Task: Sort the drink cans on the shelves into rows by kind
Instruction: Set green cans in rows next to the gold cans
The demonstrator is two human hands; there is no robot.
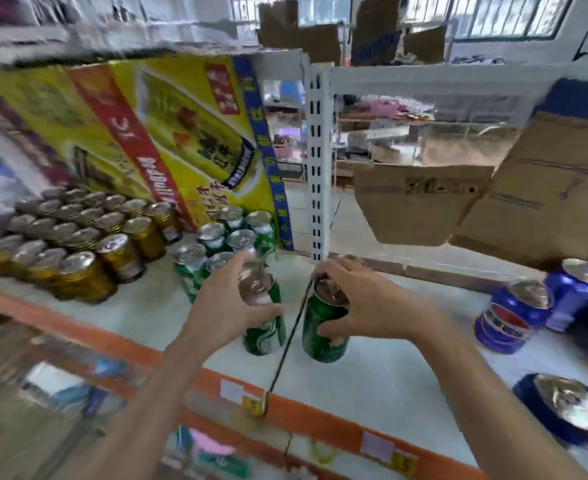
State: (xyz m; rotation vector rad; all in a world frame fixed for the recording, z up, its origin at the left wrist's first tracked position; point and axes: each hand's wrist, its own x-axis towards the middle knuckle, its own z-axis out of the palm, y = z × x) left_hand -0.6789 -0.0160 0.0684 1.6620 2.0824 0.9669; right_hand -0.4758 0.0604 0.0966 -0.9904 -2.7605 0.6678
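On the shelf [389, 386], a green can [264, 327] is gripped by the left hand [230, 303], fingers curled round its top. Beside it, a second green can [325, 327] is clasped by the right hand [365, 303], thumb in front, fingers behind. Farther back more green cans [223, 240] are grouped, with gold cans [78, 244] in rows at left.

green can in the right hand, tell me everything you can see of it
The green can looks like metal, dark green with pale markings too blurred to read, and has a shiny silver top. It stands about upright on the white shelf, just right of a thin dark divider rod. The right hand grips it from above, fingers curled round its upper rim and thumb on its side. A second green can stands across the rod, apart from it.
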